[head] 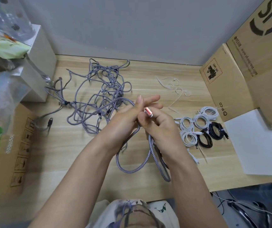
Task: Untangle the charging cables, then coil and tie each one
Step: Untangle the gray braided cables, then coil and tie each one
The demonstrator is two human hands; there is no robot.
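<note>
In the head view, both hands meet over the middle of the wooden table. The right hand curls its fingers round a grey braided cable just below its pale plug, which sticks up between the hands. The left hand has straight fingers pointing far and right, with the cable running under its palm; whether it grips cannot be told. Loops of this cable hang near the person. To the far left lies the tangled heap of grey cables, still knotted. On the right sit finished white coils and black coils, with loose ties beyond them. The step seems to be coiling one freed cable; next it likely calls for winding even loops, then fetching a tie.
</note>
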